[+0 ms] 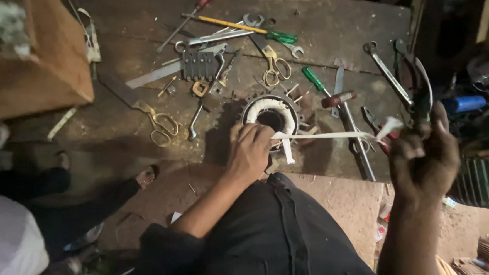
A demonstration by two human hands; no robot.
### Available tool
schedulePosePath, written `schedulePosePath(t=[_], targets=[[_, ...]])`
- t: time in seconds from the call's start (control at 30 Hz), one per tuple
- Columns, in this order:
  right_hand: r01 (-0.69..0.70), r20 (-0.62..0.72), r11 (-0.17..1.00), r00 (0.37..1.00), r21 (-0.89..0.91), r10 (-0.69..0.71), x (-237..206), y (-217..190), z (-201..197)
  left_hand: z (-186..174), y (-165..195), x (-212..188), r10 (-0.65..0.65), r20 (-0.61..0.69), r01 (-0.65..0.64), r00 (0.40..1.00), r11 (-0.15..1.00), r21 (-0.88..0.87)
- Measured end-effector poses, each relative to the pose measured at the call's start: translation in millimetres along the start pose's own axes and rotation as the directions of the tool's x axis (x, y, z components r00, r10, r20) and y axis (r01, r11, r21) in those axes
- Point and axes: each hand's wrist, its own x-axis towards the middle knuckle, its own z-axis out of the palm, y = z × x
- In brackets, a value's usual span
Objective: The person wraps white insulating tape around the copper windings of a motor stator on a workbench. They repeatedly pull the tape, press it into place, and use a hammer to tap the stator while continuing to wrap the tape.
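Near front edge of bench (328,27), at its middle: round stator (272,118) with white-wrapped winding, bore facing up. Left hand (249,151) rests on its near rim, fingers curled down, pressing where white tape (333,134) leaves winding. Tape runs taut, long axis left-to-right, from stator out to right hand (424,159), raised beyond bench's right side. Right fingers closed, pinching tape's free end. Left hand nearer stator. Brass-handled scissors (276,68) lie behind stator; hammer (351,127) lies right of it, under tape.
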Motion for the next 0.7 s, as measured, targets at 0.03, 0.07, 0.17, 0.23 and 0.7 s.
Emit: schedulePosePath(t=[0.03, 0.07, 0.17, 0.23, 0.7], targets=[[-0.04, -0.05, 0.998, 0.998, -0.049, 0.038, 3, -2, 5, 2, 0, 0, -0.02, 0.006, 0.02, 1.0, 1.0, 0.008], [-0.078, -0.101, 0.992, 0.993, -0.095, 0.068, 4, -2, 11, 2, 0, 0, -0.03, 0.009, 0.03, 1.0, 1.0, 0.01], [0.464, 0.391, 0.638, 0.882, -0.614, -0.264, 2, 8, 31, 2, 2, 1, -0.028, -0.014, 0.028, 1.0, 1.0, 0.0], [0.579, 0.5, 0.407, 0.815, -0.707, -0.292, -1, 17, 43, 0, 5, 2, -0.01, -0.057, 0.008, 0.998, 0.999, -0.044], [0.886, 0.865, -0.028, 0.443, -0.462, -0.236, 1, 48, 92, -16, -1, 16, -0.181, 0.12, 0.205, 0.976, 0.952, -0.227]])
